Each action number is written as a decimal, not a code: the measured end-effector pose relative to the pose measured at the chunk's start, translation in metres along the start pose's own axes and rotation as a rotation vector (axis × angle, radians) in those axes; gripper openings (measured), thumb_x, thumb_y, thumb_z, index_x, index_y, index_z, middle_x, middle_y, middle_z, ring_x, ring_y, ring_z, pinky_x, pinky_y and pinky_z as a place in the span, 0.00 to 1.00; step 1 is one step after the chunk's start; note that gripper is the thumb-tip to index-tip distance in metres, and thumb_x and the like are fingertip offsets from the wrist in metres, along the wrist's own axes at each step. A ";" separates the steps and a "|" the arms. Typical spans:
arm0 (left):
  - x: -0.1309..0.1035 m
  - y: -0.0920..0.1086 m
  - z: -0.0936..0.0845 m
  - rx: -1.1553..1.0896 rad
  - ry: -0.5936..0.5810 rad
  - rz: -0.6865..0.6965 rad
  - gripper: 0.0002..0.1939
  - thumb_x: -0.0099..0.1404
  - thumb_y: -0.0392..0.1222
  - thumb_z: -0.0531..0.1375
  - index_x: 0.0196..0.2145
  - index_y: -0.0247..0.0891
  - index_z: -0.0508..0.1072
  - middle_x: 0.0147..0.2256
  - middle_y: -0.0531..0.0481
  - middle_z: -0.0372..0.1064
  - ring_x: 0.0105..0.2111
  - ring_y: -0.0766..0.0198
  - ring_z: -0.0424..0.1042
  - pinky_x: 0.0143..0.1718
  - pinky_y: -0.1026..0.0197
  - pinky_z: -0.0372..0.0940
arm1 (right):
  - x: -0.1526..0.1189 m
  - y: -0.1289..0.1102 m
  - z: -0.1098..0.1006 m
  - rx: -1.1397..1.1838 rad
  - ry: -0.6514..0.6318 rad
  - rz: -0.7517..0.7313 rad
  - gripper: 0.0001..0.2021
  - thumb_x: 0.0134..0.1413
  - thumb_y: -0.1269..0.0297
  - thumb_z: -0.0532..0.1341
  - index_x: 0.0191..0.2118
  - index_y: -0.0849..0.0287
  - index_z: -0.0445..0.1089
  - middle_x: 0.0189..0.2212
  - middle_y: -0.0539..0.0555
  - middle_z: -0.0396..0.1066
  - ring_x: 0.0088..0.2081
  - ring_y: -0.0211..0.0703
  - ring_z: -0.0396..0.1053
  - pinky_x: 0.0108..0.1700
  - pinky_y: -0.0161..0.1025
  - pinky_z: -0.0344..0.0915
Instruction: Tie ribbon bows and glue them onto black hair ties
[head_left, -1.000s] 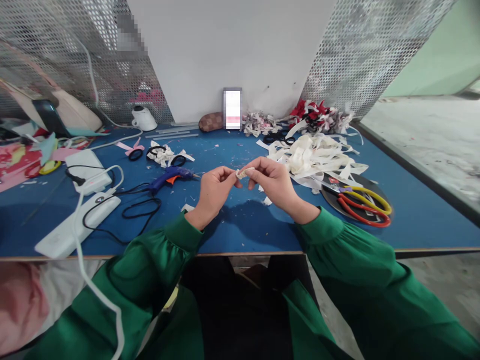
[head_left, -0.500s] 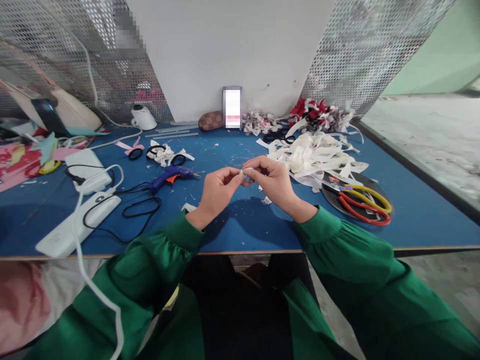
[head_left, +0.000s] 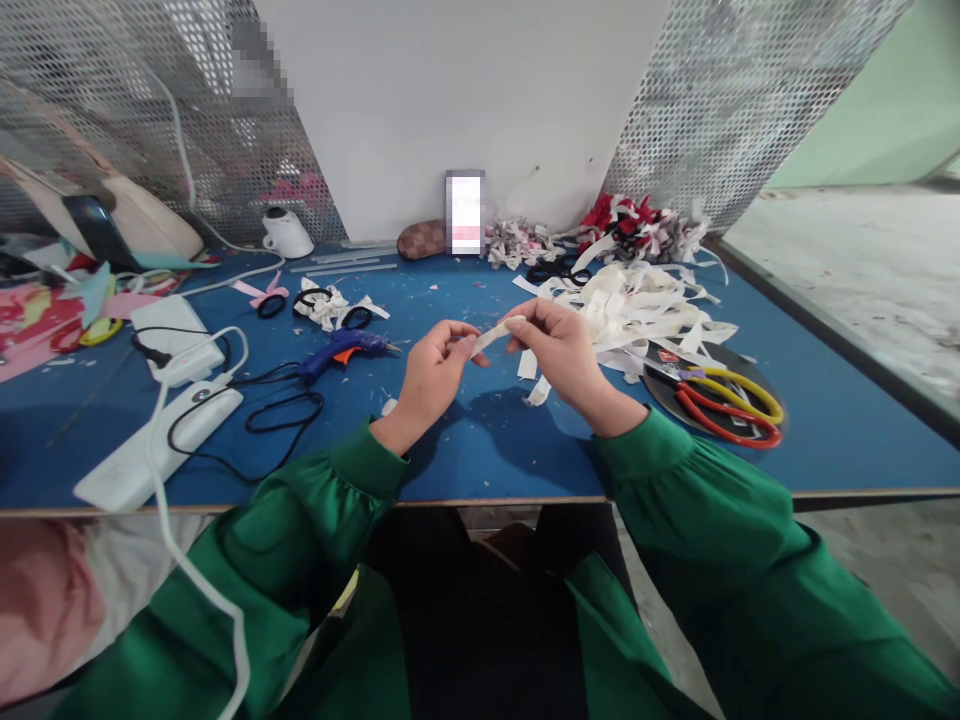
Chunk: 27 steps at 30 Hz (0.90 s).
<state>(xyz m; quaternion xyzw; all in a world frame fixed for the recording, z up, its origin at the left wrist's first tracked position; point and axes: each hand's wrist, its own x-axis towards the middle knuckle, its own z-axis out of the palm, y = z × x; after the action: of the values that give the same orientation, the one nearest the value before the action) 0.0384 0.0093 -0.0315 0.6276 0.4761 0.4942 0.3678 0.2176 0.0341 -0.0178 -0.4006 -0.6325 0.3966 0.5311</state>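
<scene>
A narrow cream fabric strip (head_left: 495,333) is stretched between my two hands above the blue table. My left hand (head_left: 437,372) pinches its left part between thumb and fingers. The other part is gripped by my right hand (head_left: 559,352), closed with thumb against forefinger. White strip ends (head_left: 534,380) show below the right hand; whether they belong to the held strip I cannot tell. Right behind that hand lies a heap of cream fabric strips (head_left: 622,305). A blue glue gun (head_left: 341,352) with an orange trigger rests to the left of my left hand.
Scissors with red and yellow handles (head_left: 731,405) lie on a dark round plate at right. A white power strip (head_left: 161,445) and black cables occupy the left. White bows with black hair ties (head_left: 334,308) sit behind the glue gun. A phone (head_left: 466,212) stands against the back panel.
My hands have moved apart, the right one shifting slightly right. More of the cream strip shows between them. White strip ends now hang or lie below the right hand.
</scene>
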 end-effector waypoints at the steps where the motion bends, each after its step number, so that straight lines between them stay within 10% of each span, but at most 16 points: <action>1: 0.001 -0.001 0.000 -0.018 0.012 -0.008 0.08 0.69 0.45 0.57 0.42 0.41 0.71 0.27 0.53 0.74 0.18 0.69 0.59 0.22 0.63 0.55 | 0.001 0.000 -0.001 0.009 0.012 0.002 0.07 0.58 0.60 0.63 0.33 0.58 0.72 0.21 0.48 0.71 0.24 0.36 0.67 0.30 0.37 0.62; 12: -0.002 0.009 -0.002 0.161 0.033 0.150 0.13 0.63 0.49 0.65 0.32 0.40 0.66 0.26 0.55 0.66 0.26 0.67 0.65 0.29 0.63 0.59 | 0.006 0.002 -0.001 0.035 0.023 0.033 0.10 0.59 0.56 0.63 0.33 0.56 0.68 0.18 0.45 0.66 0.23 0.37 0.70 0.29 0.37 0.63; 27: 0.002 0.000 -0.002 0.042 0.048 -0.012 0.12 0.62 0.49 0.66 0.38 0.38 0.75 0.25 0.50 0.77 0.24 0.64 0.73 0.28 0.62 0.62 | 0.002 0.000 0.000 0.044 0.000 -0.020 0.08 0.60 0.58 0.62 0.33 0.57 0.69 0.19 0.46 0.69 0.22 0.35 0.69 0.30 0.37 0.65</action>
<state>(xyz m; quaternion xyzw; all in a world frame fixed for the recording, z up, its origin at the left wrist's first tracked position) 0.0368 0.0113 -0.0308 0.6202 0.4990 0.4967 0.3461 0.2178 0.0360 -0.0170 -0.3825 -0.6275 0.4051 0.5439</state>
